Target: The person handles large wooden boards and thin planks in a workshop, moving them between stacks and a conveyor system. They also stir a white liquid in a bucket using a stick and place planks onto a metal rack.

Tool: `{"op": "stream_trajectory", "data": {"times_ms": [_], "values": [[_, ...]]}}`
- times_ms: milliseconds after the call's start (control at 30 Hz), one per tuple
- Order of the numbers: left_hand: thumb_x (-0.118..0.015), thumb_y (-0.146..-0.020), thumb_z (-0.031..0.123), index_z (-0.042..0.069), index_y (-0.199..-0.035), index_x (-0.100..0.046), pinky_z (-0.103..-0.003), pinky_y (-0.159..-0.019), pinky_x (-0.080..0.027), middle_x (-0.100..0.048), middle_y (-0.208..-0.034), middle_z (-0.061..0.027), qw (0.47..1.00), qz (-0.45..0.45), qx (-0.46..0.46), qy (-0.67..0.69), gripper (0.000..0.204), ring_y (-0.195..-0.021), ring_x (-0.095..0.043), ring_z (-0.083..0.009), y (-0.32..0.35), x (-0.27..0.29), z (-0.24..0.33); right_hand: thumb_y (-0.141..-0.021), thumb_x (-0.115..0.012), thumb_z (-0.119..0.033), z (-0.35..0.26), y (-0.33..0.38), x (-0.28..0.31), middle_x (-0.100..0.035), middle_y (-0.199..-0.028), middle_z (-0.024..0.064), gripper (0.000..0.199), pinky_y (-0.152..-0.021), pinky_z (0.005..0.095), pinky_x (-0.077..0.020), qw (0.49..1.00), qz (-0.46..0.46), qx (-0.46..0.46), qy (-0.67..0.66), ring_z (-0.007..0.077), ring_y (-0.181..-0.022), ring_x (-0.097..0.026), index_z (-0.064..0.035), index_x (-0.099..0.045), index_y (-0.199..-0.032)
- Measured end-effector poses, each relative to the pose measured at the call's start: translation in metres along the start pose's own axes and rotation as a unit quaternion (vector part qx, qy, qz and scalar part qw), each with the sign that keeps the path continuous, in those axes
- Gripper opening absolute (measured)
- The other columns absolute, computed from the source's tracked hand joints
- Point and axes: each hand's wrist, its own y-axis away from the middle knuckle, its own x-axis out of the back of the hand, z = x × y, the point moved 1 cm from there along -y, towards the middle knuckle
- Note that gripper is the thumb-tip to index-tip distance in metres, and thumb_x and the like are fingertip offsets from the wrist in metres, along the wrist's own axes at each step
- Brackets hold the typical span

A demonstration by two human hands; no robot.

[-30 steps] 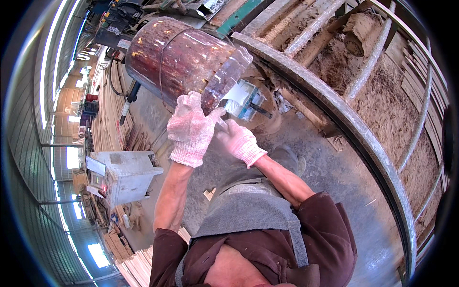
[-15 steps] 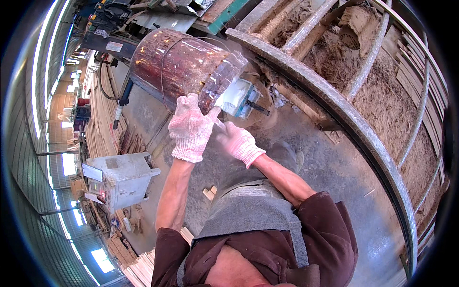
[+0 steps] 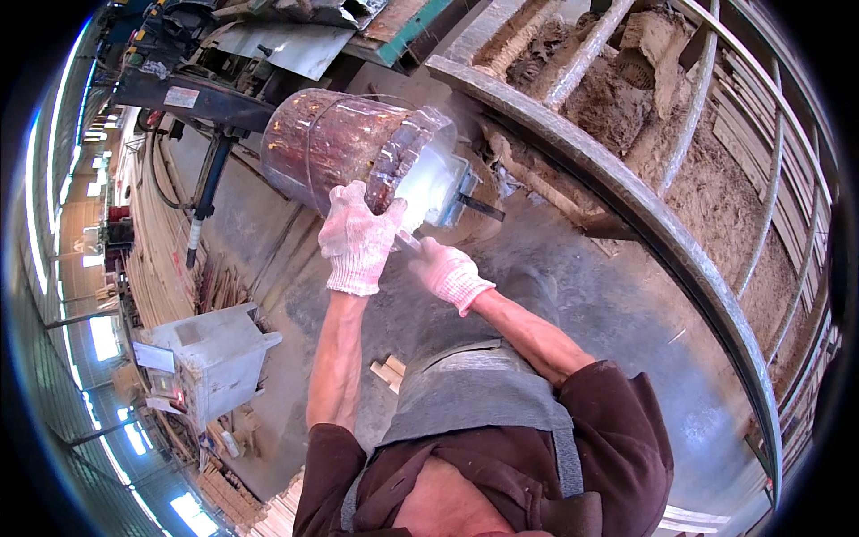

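Note:
A reddish-brown, stained bucket [image 3: 335,143] lies tipped on its side, its mouth toward the right. White material [image 3: 428,183] shows at the mouth, above a small container with blue-green edges [image 3: 458,199] and a dark handle. My left hand [image 3: 356,234], in a pale pink knitted glove, is closed on the bucket's lower rim, thumb toward the mouth. Just right of it, my gloved right hand [image 3: 447,271] is wrapped round a narrow flat grey tool [image 3: 407,242]. The tool's far end is hidden near the rim.
A curved metal rail frame [image 3: 617,174] with crossbars runs along the right, sawdust heaped behind it. A dark machine arm [image 3: 201,97] reaches in behind the bucket. A grey cabinet [image 3: 215,358] stands at left, near stacked boards [image 3: 152,242]. Wood offcuts [image 3: 389,371] lie on the floor.
The bucket sits slightly lower in view, and more white shows at its mouth. Both hands keep their holds. The surroundings have shifted as my head turned a little.

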Motion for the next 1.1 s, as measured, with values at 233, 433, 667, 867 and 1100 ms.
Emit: {"op": "stream_trajectory", "data": {"times_ms": [233, 433, 667, 867, 1100], "values": [[-0.087, -0.076, 0.043, 0.003, -0.115, -0.07, -0.048, -0.086, -0.059, -0.07, -0.113, -0.0179, 0.996, -0.046, 0.06, 0.056, 0.059, -0.098, -0.073, -0.0397, -0.044, 0.001, -0.048, -0.102, -0.061, -0.038, -0.016, -0.03, -0.028, -0.074, -0.101, 0.0256, 0.037, -0.09, 0.053, -0.0537, 0.998, 0.03, -0.021, 0.059, 0.046, -0.101, -0.071, -0.0045, -0.061, -0.118], [-0.087, -0.076, 0.046, 0.003, -0.117, -0.072, -0.047, -0.09, -0.059, -0.074, -0.116, -0.0197, 0.989, -0.085, 0.095, 0.081, 0.061, -0.103, -0.075, -0.0381, -0.084, -0.011, -0.099, -0.102, -0.06, -0.032, -0.048, -0.044, -0.04, -0.074, -0.1, 0.0251, 0.033, -0.086, 0.0525, -0.0556, 0.993, 0.043, -0.062, 0.094, 0.0459, -0.096, -0.072, -0.0023, -0.061, -0.116], [-0.087, -0.077, 0.047, 0.001, -0.116, -0.073, -0.045, -0.095, -0.056, -0.077, -0.111, -0.0225, 0.977, -0.116, 0.105, 0.145, 0.062, -0.106, -0.074, -0.0378, -0.129, -0.029, -0.149, -0.1, -0.06, -0.021, -0.076, -0.04, -0.038, -0.075, -0.092, 0.0241, 0.024, -0.08, 0.053, -0.059, 0.979, 0.074, -0.094, 0.166, 0.0439, -0.092, -0.075, -0.0004, -0.059, -0.113], [-0.086, -0.077, 0.049, -0.007, -0.12, -0.071, -0.043, -0.097, -0.055, -0.075, -0.115, -0.0261, 0.965, -0.152, 0.102, 0.186, 0.071, -0.11, -0.073, -0.0362, -0.155, -0.048, -0.187, -0.099, -0.06, -0.019, -0.079, 0.033, -0.021, -0.07, -0.109, 0.0245, 0.048, -0.083, 0.0544, -0.0584, 0.962, 0.089, -0.166, 0.197, 0.0443, -0.098, -0.073, -0.0179, -0.05, -0.146], [-0.086, -0.074, 0.055, -0.007, -0.125, -0.069, -0.043, -0.1, -0.055, -0.075, -0.119, -0.0275, 0.961, -0.171, 0.089, 0.201, 0.082, -0.114, -0.072, -0.0385, -0.169, -0.053, -0.198, -0.096, -0.068, -0.028, -0.069, 0.13, 0.014, -0.064, -0.115, 0.0264, 0.071, -0.088, 0.0535, -0.0573, 0.94, 0.091, -0.224, 0.241, 0.0447, -0.106, -0.069, -0.0278, -0.039, -0.162]]}}
